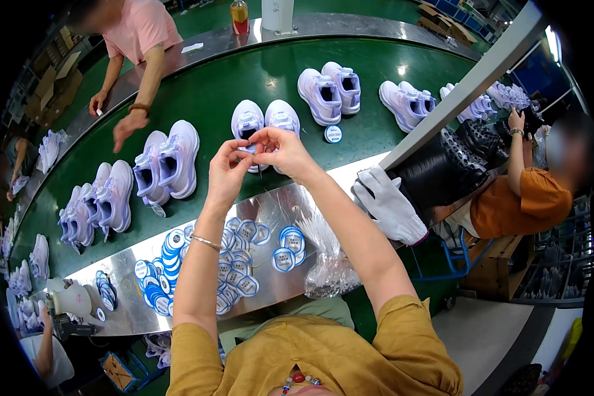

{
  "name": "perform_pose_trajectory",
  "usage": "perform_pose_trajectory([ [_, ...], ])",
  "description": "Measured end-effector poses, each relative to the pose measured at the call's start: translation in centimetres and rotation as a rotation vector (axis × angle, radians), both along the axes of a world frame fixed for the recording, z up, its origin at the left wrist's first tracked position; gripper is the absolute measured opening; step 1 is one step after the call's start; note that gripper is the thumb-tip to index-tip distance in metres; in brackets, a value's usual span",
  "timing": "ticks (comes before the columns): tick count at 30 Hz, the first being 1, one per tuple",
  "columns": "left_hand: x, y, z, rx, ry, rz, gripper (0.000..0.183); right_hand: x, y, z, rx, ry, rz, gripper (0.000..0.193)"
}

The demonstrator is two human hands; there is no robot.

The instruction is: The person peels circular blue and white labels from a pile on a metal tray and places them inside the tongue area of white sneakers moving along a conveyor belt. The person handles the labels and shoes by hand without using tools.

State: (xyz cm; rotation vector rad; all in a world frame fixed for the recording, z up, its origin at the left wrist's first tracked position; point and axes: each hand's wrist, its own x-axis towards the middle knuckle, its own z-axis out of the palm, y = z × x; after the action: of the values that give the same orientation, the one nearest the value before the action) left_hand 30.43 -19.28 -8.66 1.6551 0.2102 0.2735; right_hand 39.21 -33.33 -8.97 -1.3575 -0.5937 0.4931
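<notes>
directly ahead of the person, a pair of white, faintly lilac lace-up sports shoes (pixel 247 113) with chunky pale soles stands upright, side by side, on the long, smooth green work surface (pixel 244 69). their rounded toes point away and their heels face the shiny silver metal ledge (pixel 264 210); the lacing carries a slightly deeper lilac tint, and a dark inside shows in the left shoe's collar, while much of the right shoe's rear is hidden by fingers. the bare left hand (pixel 226 173) and the bare right hand (pixel 289 157) meet over the heel end of the pair, thumbs and forefingers pressed together at the tips, pinching something small and thin that is too covered to make out. similar pale shoes (pixel 179 158) stand to the left, and another white-lilac pair (pixel 330 92) to the right has a round blue-and-white paper tag (pixel 333 134) beside it. on the metal, near the left forearm, lie heaped blue-rimmed round white tags (pixel 172 254), and a bundle of thin clear plastic strands (pixel 323 241) lies below the right forearm
</notes>
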Motion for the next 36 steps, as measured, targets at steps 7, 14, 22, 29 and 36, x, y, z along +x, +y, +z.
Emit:
perform_pose_trajectory([
  [7,0.0,0.3,0.0,-0.124,0.017,0.005,0.027,0.0,0.3,-0.1,-0.009,-0.001,0.019,0.028],
  [14,-0.7,-0.2,0.3,-0.054,0.077,0.000,0.024,-0.6,-1.0,0.3,-0.076,-0.012,-0.033,0.025],
  [22,-3.5,0.5,-1.3,0.461,-0.042,0.142,0.014,-5.3,-11.1,2.5,-0.873,-0.359,-0.092,0.016],
  [29,-7.8,-4.4,0.6,0.720,-0.152,0.335,0.013,-8.2,-12.1,-2.5,-1.115,-0.446,-0.098,0.020],
  [36,-13.7,-15.1,-0.5,0.808,-0.301,-0.209,0.036,-9.1,-13.7,-2.1,-0.686,-0.330,-0.337,0.009],
])
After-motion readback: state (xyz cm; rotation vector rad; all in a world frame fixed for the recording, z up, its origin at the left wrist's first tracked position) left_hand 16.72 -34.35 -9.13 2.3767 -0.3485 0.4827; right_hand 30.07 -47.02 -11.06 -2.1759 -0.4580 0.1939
